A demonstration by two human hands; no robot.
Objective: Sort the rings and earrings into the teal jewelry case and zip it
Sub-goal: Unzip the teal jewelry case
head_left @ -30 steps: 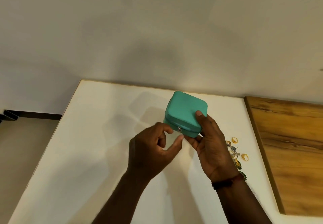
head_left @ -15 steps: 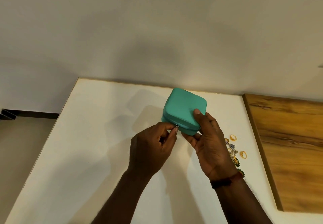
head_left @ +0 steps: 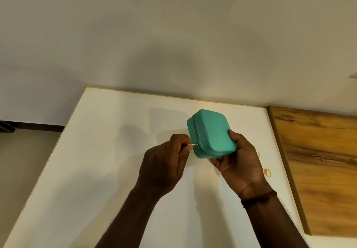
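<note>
**Case held tilted, zipper pull pinched**

Case (head_left: 212, 134) of teal fabric, rounded at the corners, held above the white table (head_left: 108, 151) and tipped so the broad face turns toward the camera and the zipper seam runs down the left edge. Cradled in the right hand (head_left: 238, 162) — thumb pressed on the near right corner of the broad face, fingers wrapped beneath and mostly hidden. Closed, so far as the seam shows. Left hand (head_left: 164, 162) curled into a loose fist just left of the case, thumb and forefinger nipped tight on the thin silver zipper pull (head_left: 193, 145), which sticks out sideways from the lower left corner of the seam. Dark beaded band (head_left: 258, 198) around the right wrist.

Right of the right hand, on the table — a gold ring (head_left: 268, 172) lying flat, and farther back a sliver of gold (head_left: 258, 153) peeking from behind the hand, perhaps another ring, too little of it visible to say. Wooden board (head_left: 318, 160) past them, along the table's right side. Pale wall (head_left: 173, 35) behind.
</note>
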